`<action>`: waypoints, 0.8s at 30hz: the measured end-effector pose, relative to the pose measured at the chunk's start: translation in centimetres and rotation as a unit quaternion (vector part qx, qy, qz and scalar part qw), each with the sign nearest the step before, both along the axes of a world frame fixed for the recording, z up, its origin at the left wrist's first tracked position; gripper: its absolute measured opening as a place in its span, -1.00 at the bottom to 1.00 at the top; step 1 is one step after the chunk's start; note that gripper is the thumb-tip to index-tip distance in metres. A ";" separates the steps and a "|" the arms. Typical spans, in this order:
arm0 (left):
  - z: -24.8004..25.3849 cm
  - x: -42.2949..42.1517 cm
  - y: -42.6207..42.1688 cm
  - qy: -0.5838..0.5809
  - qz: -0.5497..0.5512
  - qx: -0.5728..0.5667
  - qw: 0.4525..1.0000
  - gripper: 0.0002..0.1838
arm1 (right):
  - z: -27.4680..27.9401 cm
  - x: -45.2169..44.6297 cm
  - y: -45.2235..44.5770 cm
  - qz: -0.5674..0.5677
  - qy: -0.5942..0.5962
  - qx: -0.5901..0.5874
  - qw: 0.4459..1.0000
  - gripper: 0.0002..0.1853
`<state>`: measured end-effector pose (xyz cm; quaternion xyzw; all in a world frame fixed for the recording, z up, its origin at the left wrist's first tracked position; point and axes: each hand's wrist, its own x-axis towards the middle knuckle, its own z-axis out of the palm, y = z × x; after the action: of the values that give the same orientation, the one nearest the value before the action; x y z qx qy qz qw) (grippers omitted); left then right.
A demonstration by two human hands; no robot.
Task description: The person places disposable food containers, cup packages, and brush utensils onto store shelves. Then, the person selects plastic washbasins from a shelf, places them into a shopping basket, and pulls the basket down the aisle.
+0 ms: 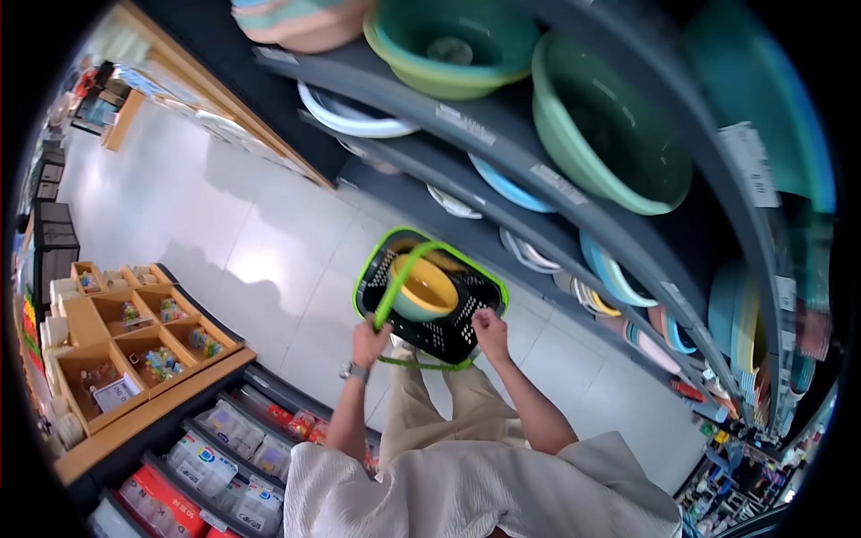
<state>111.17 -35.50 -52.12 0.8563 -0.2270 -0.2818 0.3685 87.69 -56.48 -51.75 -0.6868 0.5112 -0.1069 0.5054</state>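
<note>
A black shopping basket (459, 338) with a bright green rim is in front of my legs, above the tiled floor. My left hand (370, 342), with a watch on its wrist, is closed around the basket's green handle (402, 285). Inside the basket sits a yellow basin (430, 284) with a paler outside, tilted to one side. Over the basket's right side is my right hand (489, 329), its fingers curled in and nothing visible in them. Whether it touches the rim, I cannot tell.
Dark shelves (502, 134) run along the right, stacked with plastic basins such as a green one (619, 134). To the left stands a wooden display (152, 381) with small items in compartments, above dark shelves of packaged goods (202, 462). Pale floor tiles (269, 242) lie between them.
</note>
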 end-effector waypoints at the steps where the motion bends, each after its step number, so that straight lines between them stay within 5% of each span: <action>1: 1.8 -1.7 -0.2 0.011 -0.002 -0.004 1.000 -0.65 | 1.6 0.9 -1.4 0.011 -0.024 -0.079 0.997 -0.74; 3: 8.1 -4.9 -1.7 0.081 -0.014 -0.030 0.996 -0.63 | 9.1 3.0 -4.0 0.104 0.002 -0.186 0.977 -0.56; 7: 12.2 -12.8 -2.7 0.163 -0.096 -0.038 0.981 -0.56 | 20.0 4.4 -6.3 0.372 0.013 -0.349 0.860 -0.28; 8: 15.9 -14.2 -3.3 0.194 -0.093 0.003 0.976 -0.55 | 20.1 3.5 -6.8 0.441 0.011 -0.352 0.826 -0.28; 9: 14.1 -16.3 -2.8 0.147 -0.100 -0.034 0.984 -0.55 | 19.4 2.3 -7.5 0.504 0.011 -0.357 0.787 -0.28; 12: 15.5 -19.4 -2.2 0.179 -0.140 -0.032 0.973 -0.49 | 16.3 -1.9 -8.6 0.583 0.136 -0.263 0.757 -0.66; 15: 15.6 -21.9 -2.1 0.199 -0.161 -0.022 0.966 -0.51 | 15.7 -6.0 -7.8 0.569 0.139 -0.332 0.739 -0.80; 17: 15.1 -23.6 -1.8 0.211 -0.174 0.000 0.962 -0.54 | 15.7 -8.0 -6.8 0.513 0.132 -0.339 0.778 -0.86; 24: 13.4 -23.2 -1.4 0.010 -0.190 0.142 0.971 -0.49 | 14.1 -10.8 -4.0 0.422 0.133 -0.343 0.829 -0.86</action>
<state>87.93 -36.90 -38.70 0.8383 -0.3398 -0.3845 0.1844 76.85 -60.52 -37.61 -0.9725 0.1643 0.0402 0.1602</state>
